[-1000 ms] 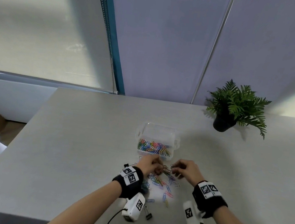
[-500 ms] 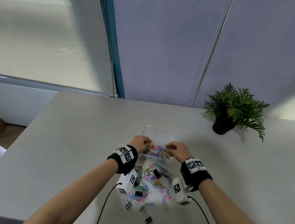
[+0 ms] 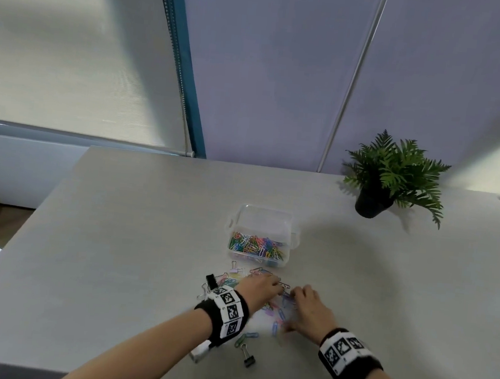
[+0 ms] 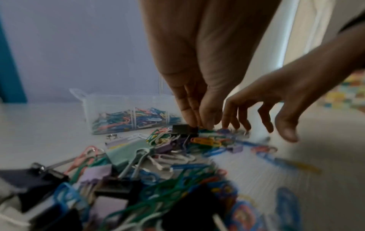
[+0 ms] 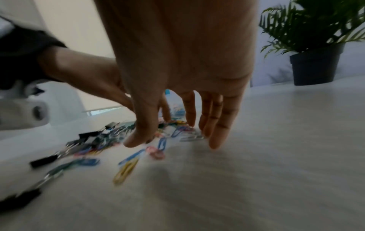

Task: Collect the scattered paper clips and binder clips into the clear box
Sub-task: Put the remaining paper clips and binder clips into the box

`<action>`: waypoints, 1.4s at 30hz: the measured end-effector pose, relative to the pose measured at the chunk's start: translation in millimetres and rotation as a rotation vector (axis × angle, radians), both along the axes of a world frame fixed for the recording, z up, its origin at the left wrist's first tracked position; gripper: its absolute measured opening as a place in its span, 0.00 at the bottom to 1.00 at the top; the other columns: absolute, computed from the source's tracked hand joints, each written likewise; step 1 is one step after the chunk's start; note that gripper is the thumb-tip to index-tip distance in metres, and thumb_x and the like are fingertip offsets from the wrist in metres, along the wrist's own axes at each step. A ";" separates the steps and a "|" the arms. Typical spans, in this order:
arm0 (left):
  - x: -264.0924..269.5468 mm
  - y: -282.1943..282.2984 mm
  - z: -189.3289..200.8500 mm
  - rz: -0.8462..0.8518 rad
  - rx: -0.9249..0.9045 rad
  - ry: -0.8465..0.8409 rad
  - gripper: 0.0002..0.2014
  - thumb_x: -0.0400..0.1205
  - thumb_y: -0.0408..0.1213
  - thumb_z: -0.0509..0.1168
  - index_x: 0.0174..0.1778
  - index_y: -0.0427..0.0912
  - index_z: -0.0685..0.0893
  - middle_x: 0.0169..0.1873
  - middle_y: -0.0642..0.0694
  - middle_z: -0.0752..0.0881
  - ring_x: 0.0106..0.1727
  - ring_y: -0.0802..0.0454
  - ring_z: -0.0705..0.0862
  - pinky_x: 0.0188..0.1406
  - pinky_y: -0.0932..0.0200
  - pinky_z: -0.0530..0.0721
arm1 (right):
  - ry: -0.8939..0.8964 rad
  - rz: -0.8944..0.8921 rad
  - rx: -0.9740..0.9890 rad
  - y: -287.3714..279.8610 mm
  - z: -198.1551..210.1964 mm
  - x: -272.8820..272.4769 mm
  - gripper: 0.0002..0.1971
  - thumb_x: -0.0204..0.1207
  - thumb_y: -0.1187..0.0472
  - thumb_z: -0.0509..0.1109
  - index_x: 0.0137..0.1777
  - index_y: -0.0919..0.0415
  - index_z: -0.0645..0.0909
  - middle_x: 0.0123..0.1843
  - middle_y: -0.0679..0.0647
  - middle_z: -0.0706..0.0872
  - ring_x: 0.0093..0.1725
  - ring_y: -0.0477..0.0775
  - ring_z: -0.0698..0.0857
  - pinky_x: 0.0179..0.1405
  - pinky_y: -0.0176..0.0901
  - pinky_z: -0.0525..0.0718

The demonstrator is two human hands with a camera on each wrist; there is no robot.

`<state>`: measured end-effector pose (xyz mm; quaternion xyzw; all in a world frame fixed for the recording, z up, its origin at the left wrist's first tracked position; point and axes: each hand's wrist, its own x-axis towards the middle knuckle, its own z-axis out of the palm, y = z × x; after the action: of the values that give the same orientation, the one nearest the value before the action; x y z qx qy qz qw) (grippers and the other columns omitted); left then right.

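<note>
Both hands are down over the loose pile on the grey table (image 3: 117, 238), just in front of the clear box (image 3: 262, 220), which already holds a layer of coloured paper clips (image 3: 254, 244) in its near half. The left hand (image 3: 259, 290) has its fingers drawn together, tips down on the far edge of the heap beside a black binder clip (image 4: 184, 129); whether they actually pinch anything I cannot tell, since the fingertips hide the contact. The right hand (image 3: 307, 309) hangs with fingers spread and relaxed, tips just touching the table among a few scattered paper clips (image 5: 164, 143), holding nothing that shows. The likely trouble is in the gathering itself: paper clips lie flat and slide, so a raking sweep could push them outward across the smooth top rather than into a grip, and the yellow paper clip (image 5: 125, 171) and the strays nearer the body could be left behind. A mint binder clip (image 4: 128, 154) with its wire handles tangled among paper clips may drag others along and shed them on the way to the clear box. The black binder clip (image 3: 248, 359) lying near the table edge sits where a forearm could knock it off. A handful lifted too loosely would probably spill short of the rim.
</note>
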<state>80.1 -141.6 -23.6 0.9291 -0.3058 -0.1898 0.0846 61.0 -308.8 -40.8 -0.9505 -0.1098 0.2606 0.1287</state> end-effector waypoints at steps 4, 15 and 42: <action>-0.6 0.7 -8.6 -0.098 0.142 -0.082 0.11 0.62 0.32 0.77 0.38 0.39 0.86 0.38 0.43 0.87 0.41 0.47 0.87 0.26 0.59 0.87 | -0.066 0.021 -0.040 14.4 -9.9 -6.2 0.34 0.61 0.51 0.76 0.63 0.62 0.66 0.64 0.57 0.69 0.64 0.58 0.69 0.56 0.48 0.77; 1.4 9.2 -7.6 0.048 0.040 -0.035 0.11 0.82 0.33 0.58 0.57 0.35 0.81 0.59 0.38 0.82 0.64 0.41 0.75 0.57 0.46 0.78 | -0.093 -0.021 0.058 9.7 -14.6 8.8 0.09 0.75 0.61 0.63 0.52 0.62 0.77 0.56 0.60 0.82 0.57 0.60 0.80 0.54 0.49 0.75; 87.2 56.8 35.3 0.592 -0.255 0.078 0.11 0.81 0.28 0.62 0.57 0.33 0.83 0.56 0.35 0.86 0.59 0.41 0.83 0.61 0.55 0.78 | 0.028 -0.339 0.625 34.2 47.6 107.6 0.05 0.72 0.65 0.73 0.44 0.66 0.82 0.36 0.55 0.85 0.31 0.47 0.83 0.29 0.30 0.82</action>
<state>167.3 -84.8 11.7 0.9517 -0.0403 -0.1526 0.2635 168.6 -274.6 6.8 -0.8663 -0.0231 0.2023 0.4561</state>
